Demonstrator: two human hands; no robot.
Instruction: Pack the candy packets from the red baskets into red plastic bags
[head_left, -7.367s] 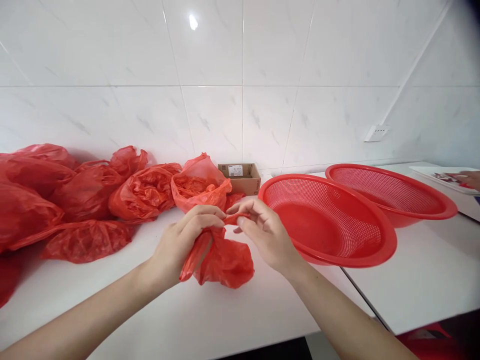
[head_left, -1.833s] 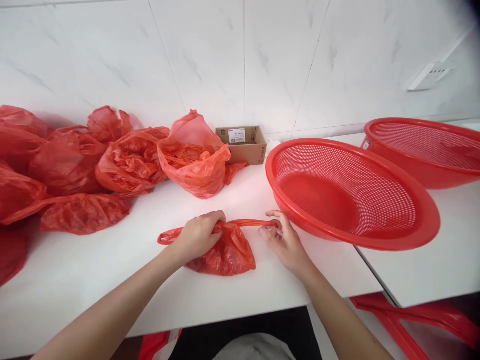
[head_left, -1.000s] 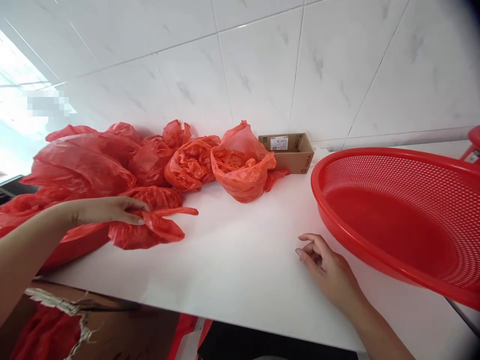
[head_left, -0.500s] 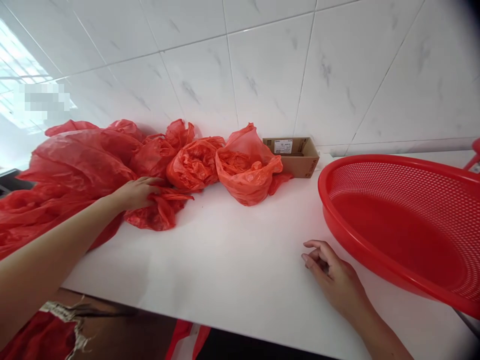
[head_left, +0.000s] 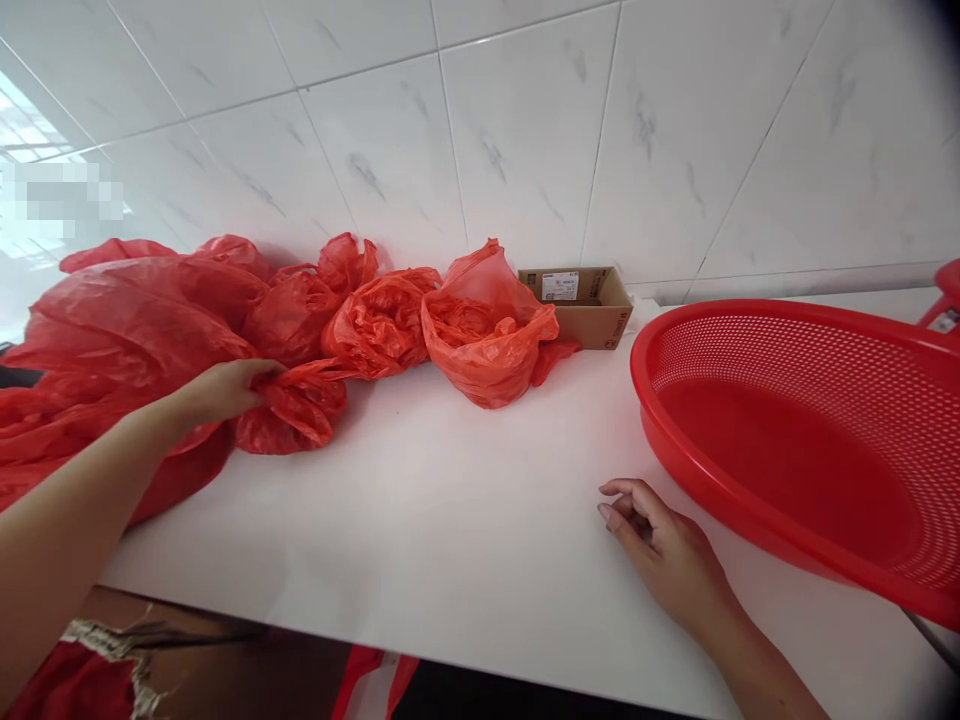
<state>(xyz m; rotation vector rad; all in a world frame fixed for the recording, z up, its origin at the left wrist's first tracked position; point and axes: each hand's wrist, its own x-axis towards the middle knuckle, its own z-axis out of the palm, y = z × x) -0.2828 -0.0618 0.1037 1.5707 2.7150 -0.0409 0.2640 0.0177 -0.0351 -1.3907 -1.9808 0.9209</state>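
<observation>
My left hand (head_left: pixel 225 388) reaches to the left and grips a small tied red plastic bag (head_left: pixel 296 412), pressing it against the pile of red plastic bags (head_left: pixel 142 330) along the wall. Its fingers are curled on the plastic. My right hand (head_left: pixel 664 550) rests on the white counter (head_left: pixel 450 530) just in front of the big red perforated basket (head_left: pixel 795 440). The right hand's fingers are loosely curled and nothing is in them.
An open red bag with crumpled plastic inside (head_left: pixel 487 335) stands by a small cardboard box (head_left: pixel 589 300) at the tiled wall. Part of a second red basket (head_left: pixel 946 290) shows at the right edge. Cardboard and red items (head_left: pixel 112 660) lie below the counter's front edge.
My left hand carried the tied bag from the counter's middle to the pile at the left and pushed it in. My right hand let go and settled on the counter. The view turned left.
</observation>
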